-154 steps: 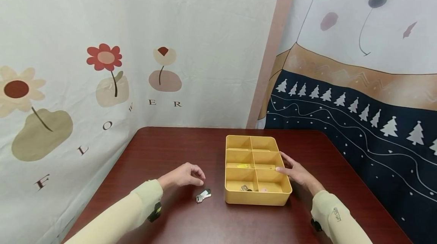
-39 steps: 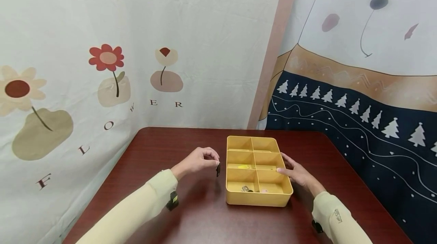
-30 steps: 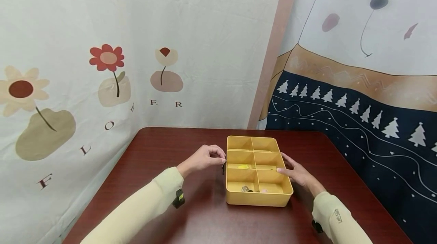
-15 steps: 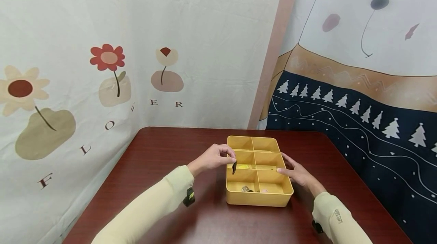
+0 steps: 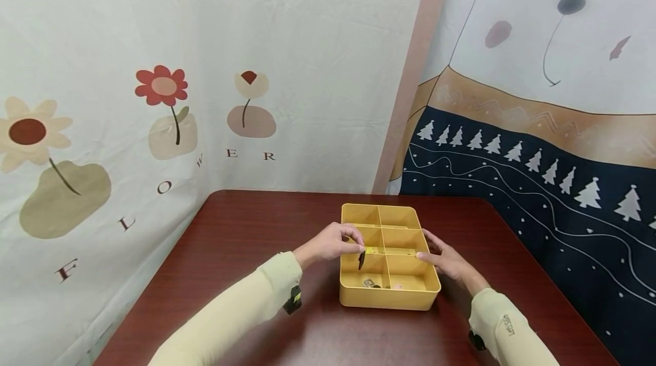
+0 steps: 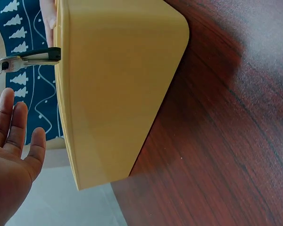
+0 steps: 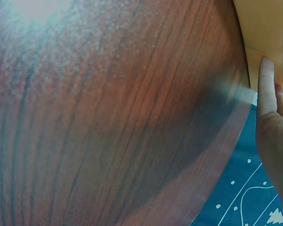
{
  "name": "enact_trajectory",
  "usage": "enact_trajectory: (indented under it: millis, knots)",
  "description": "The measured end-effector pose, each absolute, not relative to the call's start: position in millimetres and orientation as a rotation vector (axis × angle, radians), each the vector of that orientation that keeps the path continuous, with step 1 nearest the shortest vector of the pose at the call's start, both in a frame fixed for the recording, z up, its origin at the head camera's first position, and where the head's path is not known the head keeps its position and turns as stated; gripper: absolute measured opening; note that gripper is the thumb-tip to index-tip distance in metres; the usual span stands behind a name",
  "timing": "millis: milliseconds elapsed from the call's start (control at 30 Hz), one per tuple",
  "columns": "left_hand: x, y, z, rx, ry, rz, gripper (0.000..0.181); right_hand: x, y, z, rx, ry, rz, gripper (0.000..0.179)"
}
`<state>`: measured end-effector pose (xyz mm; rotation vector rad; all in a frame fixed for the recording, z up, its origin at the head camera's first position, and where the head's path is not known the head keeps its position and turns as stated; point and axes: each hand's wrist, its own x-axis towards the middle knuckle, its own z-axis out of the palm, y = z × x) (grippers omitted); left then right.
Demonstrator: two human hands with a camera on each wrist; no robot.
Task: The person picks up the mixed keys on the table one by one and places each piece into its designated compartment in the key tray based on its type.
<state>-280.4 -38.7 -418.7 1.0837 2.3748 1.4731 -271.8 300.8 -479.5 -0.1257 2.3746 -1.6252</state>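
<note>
A yellow divided storage box [image 5: 384, 299] stands on the table. My left hand [image 5: 334, 242] reaches over its left rim and pinches a small bunch of keys [image 5: 361, 259] between thumb and fingertips. The keys hang above the front left compartment, near the divider behind it. In the left wrist view the keys [image 6: 30, 60] show a metal ring and a dark-headed key; several other fingers are spread away from them. My right hand [image 5: 450, 263] holds the box's right side, thumb over the rim. In the right wrist view, fingers [image 7: 267, 89] lie straight against the outer wall.
Inside the box, a small metallic item [image 5: 369, 283] lies front left, a tiny pink piece [image 5: 397, 286] front right, and a yellow piece [image 5: 372, 250] middle left. The dark red table [image 5: 266, 212] ends at printed curtains [image 5: 318, 127] behind it.
The keys lay on the table left of the box; my left hand has picked them up and carried them right, over the rim, into the space above the box. The right hand stays put.
</note>
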Motion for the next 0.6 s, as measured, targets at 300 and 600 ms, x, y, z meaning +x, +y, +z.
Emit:
enact_trajectory:
  millis: [300,600]
  knots:
    - [-279,-32,-427,1.096,2.371,1.449,0.006,-273,301,-481,-0.121,2.369,-1.627,0.082]
    - [-275,-28,-429,1.074,2.386,1.412,0.004,-274,300,-480,-0.117,2.375,-1.631,0.081]
